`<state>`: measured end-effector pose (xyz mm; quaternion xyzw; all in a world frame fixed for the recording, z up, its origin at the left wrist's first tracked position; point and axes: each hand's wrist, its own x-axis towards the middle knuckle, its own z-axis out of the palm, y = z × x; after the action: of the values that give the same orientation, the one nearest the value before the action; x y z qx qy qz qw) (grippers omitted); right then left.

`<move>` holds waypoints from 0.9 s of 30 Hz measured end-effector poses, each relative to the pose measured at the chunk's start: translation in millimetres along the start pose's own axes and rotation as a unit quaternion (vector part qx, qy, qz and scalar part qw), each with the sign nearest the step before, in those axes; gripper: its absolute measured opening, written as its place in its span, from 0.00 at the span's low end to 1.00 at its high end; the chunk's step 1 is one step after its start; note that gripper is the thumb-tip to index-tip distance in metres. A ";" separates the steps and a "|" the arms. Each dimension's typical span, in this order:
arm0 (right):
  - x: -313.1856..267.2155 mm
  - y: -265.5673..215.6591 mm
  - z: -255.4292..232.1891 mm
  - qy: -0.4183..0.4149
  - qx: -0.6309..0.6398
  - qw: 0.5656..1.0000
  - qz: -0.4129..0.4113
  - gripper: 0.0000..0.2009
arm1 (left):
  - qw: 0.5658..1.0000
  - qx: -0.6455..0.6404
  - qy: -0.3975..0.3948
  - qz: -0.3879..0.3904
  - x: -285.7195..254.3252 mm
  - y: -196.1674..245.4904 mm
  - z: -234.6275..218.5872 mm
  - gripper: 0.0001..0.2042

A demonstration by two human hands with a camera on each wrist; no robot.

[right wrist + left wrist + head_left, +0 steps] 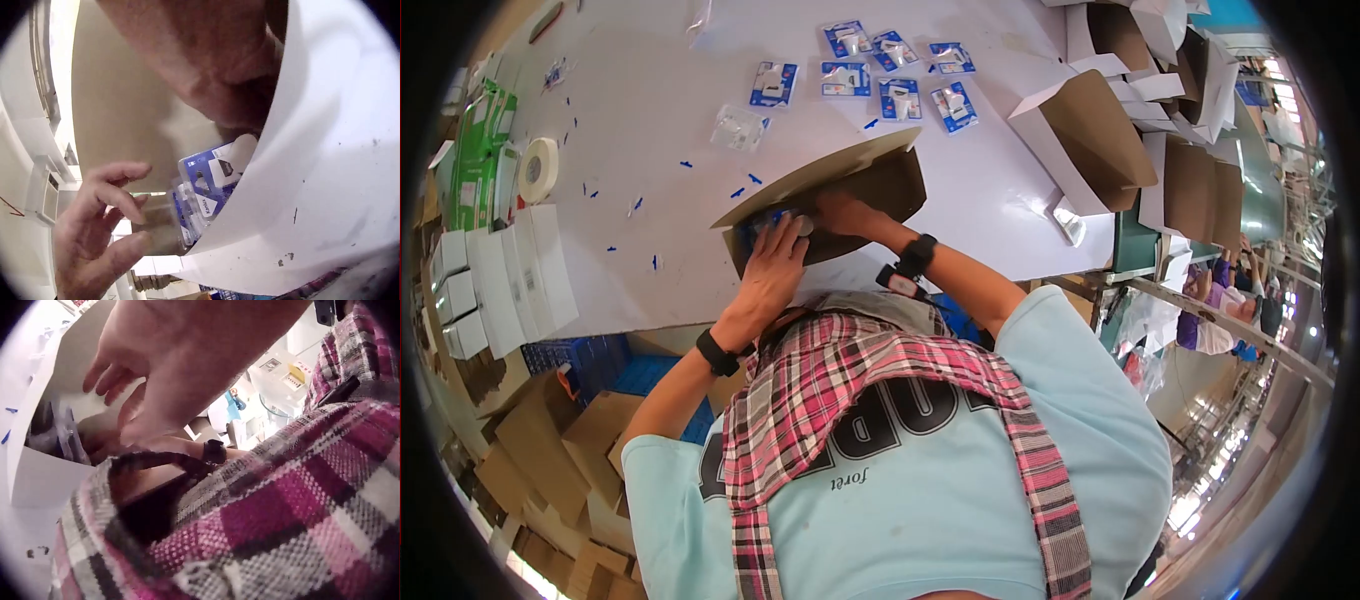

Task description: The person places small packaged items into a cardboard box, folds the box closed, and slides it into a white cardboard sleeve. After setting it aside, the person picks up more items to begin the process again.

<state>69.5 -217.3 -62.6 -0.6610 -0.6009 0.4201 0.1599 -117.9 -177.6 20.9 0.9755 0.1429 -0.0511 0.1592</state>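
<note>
An open carton (895, 185), white outside and brown inside, lies at the table's front edge against the person's body. Blue-and-white blister packs (209, 178) with clear plastic stand at its left end. My left hand (772, 262) is over that end, fingers slightly bent and spread beside the packs; in the right wrist view its thumb and fingers stand apart with nothing between them. My right hand (847, 215) reaches down inside the carton near the packs. The carton wall hides its fingertips in the right wrist view, so I cannot tell whether it grips a pack.
Several loose blister packs (845, 79) lie farther back on the white table (660, 90). Small blue plastic bits (737, 192) are scattered at left, near a tape roll (539, 170) and folded white boxes (525, 270). More open cartons (1090, 140) crowd the right side.
</note>
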 end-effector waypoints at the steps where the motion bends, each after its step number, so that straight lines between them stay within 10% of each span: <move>1: -12.0 -10.8 -18.4 -0.033 0.045 0.998 0.009 0.16 | 1.000 -0.002 -0.021 -0.006 -0.7 -1.2 1.9 0.20; 5: -67.5 -38.0 -140.9 -0.156 0.335 0.929 -0.038 0.17 | 0.998 -0.029 -0.041 -0.024 -4.3 -5.0 6.3 0.21; 8: -66.4 14.2 -197.9 0.103 0.359 0.928 -0.020 0.13 | 0.999 -0.020 -0.021 -0.015 -2.2 -5.5 2.2 0.19; 12: -10.4 115.4 -182.0 0.280 0.097 0.948 0.117 0.17 | 0.999 -0.014 -0.047 -0.023 1.2 -5.9 0.0 0.18; 15: 15.5 155.6 -144.8 0.367 -0.169 0.915 -0.009 0.26 | 0.999 -0.014 -0.040 -0.031 -3.4 -8.1 -1.8 0.18; 19: 4.9 114.9 -140.6 0.237 -0.131 0.928 0.256 0.37 | 0.999 -0.028 -0.014 -0.036 -4.3 -6.6 -6.6 0.17; 27: -0.6 154.7 -129.8 0.372 0.126 0.908 0.146 0.26 | 0.999 -0.017 -0.030 -0.039 -4.7 -9.2 -2.0 0.20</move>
<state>268.7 -214.8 -95.8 -0.8242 -0.3366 0.2347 0.3903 -125.0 -169.8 20.7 0.9643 0.1768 -0.0842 0.1781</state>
